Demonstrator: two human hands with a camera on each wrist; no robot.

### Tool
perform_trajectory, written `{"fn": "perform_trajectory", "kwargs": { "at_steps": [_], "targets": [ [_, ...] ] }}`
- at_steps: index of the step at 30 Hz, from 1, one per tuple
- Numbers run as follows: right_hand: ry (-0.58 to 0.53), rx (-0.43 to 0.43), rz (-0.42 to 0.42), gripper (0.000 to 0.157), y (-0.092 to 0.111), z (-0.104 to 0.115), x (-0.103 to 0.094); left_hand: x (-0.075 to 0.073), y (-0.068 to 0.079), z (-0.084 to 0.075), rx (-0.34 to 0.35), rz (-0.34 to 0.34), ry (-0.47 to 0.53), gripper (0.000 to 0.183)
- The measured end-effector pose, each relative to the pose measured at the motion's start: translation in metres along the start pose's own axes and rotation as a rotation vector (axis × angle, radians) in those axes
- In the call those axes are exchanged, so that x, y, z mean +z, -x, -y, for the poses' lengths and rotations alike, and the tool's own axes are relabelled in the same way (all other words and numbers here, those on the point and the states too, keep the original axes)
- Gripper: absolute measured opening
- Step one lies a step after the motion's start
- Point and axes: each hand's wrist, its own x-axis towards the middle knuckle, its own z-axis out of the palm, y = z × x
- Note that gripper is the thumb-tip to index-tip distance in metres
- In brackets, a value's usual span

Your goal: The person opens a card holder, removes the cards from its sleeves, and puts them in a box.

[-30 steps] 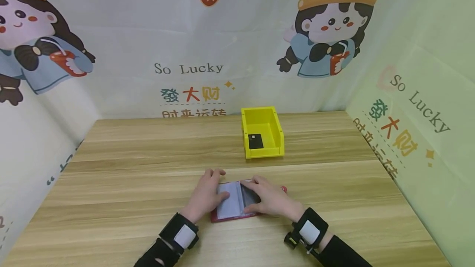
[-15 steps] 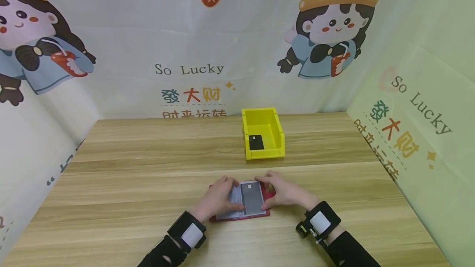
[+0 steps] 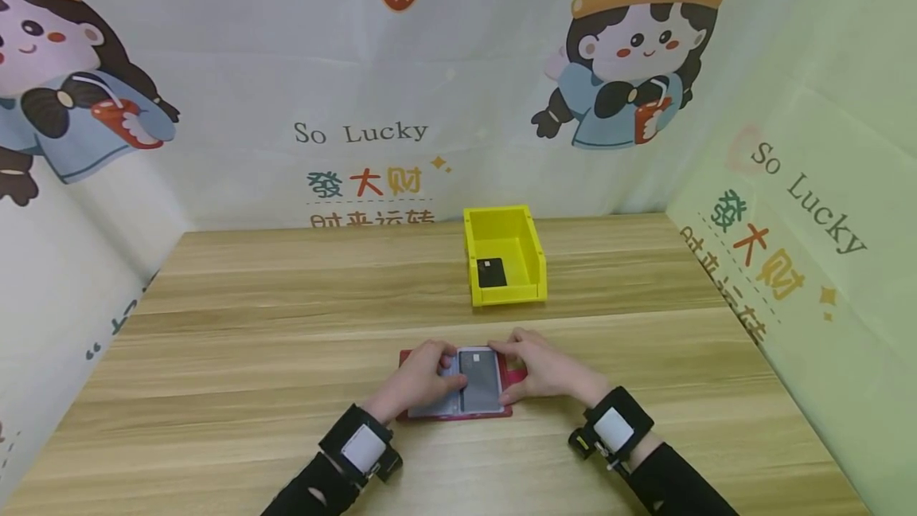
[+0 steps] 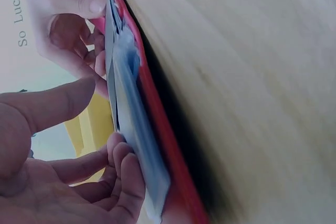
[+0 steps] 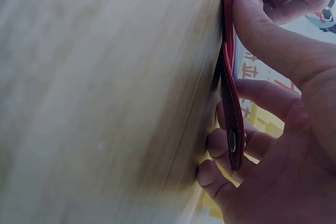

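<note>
A small red card holder [image 3: 506, 412] lies open on the wooden table, with clear plastic sleeves [image 4: 137, 114] inside. A grey card [image 3: 480, 385] with a chip shows in the right-hand sleeve. My left hand [image 3: 419, 377] lies over the left sleeves; in the left wrist view its fingertips rest on them while the thumb stands apart. At the right side, my right hand [image 3: 548, 369] holds the holder's edge, thumb on the near part and index finger at the far part. Its other fingers sit around the red strap [image 5: 231, 124] with a metal snap.
Beyond the hands stands a yellow bin [image 3: 509, 295], its low front facing me. A black card [image 3: 491, 272] lies in its near left corner. Patterned cloth [image 3: 236, 86] hangs along the back and both sides of the wooden table [image 3: 286, 285].
My right hand has moved right off the grey card to the holder's edge, uncovering the card. My left hand has shifted right over the left sleeves. Both then stay nearly still.
</note>
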Motion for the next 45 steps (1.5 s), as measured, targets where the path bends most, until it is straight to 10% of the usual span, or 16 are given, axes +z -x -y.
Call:
{"fn": "perform_trajectory", "kwargs": {
  "at_steps": [14, 30, 45],
  "targets": [
    [0.035, 0.028, 0.007, 0.081, -0.002, 0.004, 0.0, 0.005, 0.004, 0.0, 0.045, -0.018, 0.067, 0.041],
    [0.026, 0.049, 0.005, 0.081, -0.002, 0.004, 0.001, 0.004, 0.003, -0.004, -0.087, -0.06, 0.231, 0.042],
    [0.04, 0.05, -0.001, 0.08, -0.001, 0.004, 0.001, 0.005, 0.0, -0.012, -0.039, -0.121, 0.106, 0.034]
  ]
}}
